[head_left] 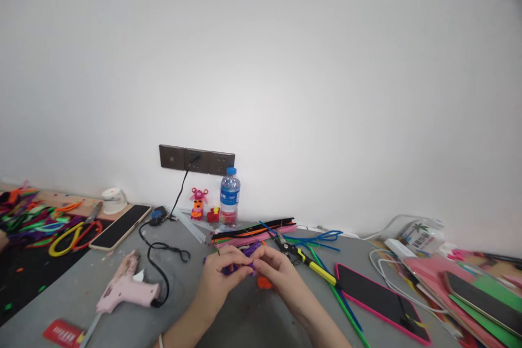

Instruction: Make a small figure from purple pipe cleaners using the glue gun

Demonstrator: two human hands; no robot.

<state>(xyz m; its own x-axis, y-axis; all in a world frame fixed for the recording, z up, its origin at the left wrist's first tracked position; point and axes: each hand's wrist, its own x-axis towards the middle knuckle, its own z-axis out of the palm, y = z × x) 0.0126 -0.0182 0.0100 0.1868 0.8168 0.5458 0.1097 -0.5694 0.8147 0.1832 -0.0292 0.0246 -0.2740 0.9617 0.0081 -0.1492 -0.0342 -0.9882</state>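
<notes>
Between your left hand [223, 272] and right hand [275, 266], both apparently pinching it, purple pipe cleaner [250, 249] sits partly hidden; its shaping looks unfinished, while a formed pink-and-orange figure [198, 205] stands beyond your left hand.

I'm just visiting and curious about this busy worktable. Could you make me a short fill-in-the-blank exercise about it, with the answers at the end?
1. The material showing between the left hand and the right hand is mostly ____ in colour.
2. The glue gun has a body coloured ____.
3. The bottle is closed with a ____ cap.
4. The pliers-like tool has handles in black and ____.

Missing words: purple; pink; blue; yellow.
</notes>
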